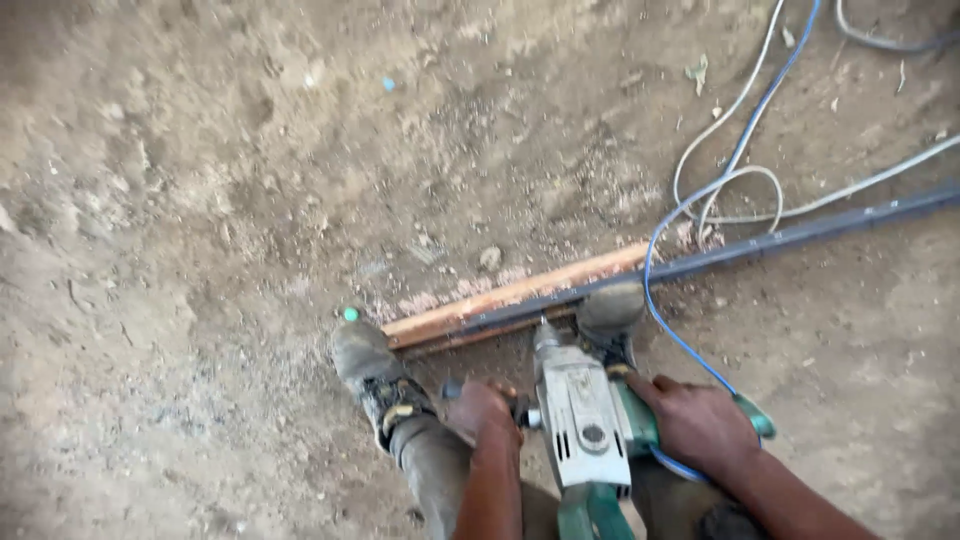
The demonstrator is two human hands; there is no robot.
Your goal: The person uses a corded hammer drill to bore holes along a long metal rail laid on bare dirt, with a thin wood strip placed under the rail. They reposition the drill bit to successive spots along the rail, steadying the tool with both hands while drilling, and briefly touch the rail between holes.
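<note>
A grey and green electric drill [583,415] points down and away from me, its bit tip touching a long dark metal bar [760,245] that lies on a wooden plank [500,297]. My left hand [482,410] grips the drill's side handle. My right hand [700,425] wraps the green rear grip. My two dusty boots stand by the work, the left boot [370,375] beside the plank's near end, the right boot [610,310] pressing on the bar.
Bare dirt ground all around. A blue cable [660,230] loops from the drill toward the upper right, beside white cables [740,190]. A small green object [351,314] lies by the plank's end; pale sawdust lies scattered along the plank.
</note>
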